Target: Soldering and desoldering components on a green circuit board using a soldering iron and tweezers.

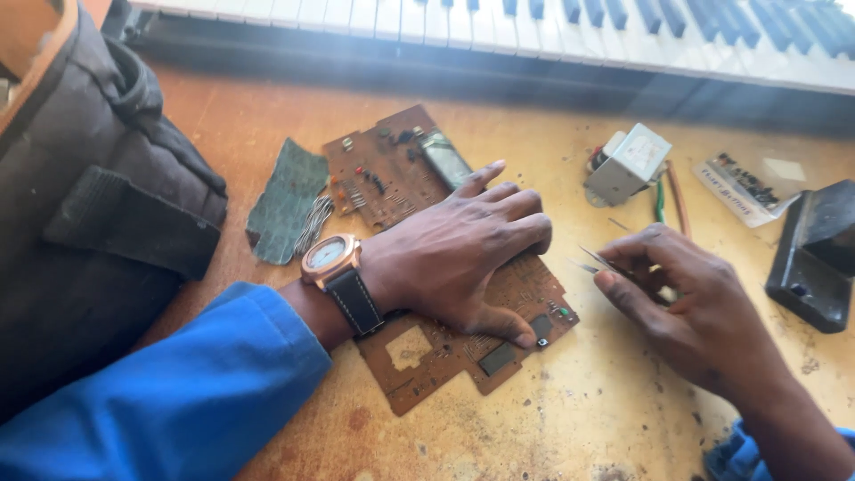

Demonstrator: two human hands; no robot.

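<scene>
My left hand (463, 254) lies flat on a brown circuit board (419, 352) in the middle of the yellowish table, fingers spread, pressing it down. A watch with a dark strap (337, 267) sits on that wrist above a blue sleeve. To the right of the board, my right hand (686, 303) pinches thin metal tweezers (595, 262), their tips pointing left toward the board's right edge, a little apart from it.
A green torn board piece (287, 200) lies at the left. A small transformer (628, 163) and wires sit at the back right, beside a label strip (739, 189) and a black block (815, 254). A dark bag (89, 205) fills the left; piano keys (534, 22) run along the top.
</scene>
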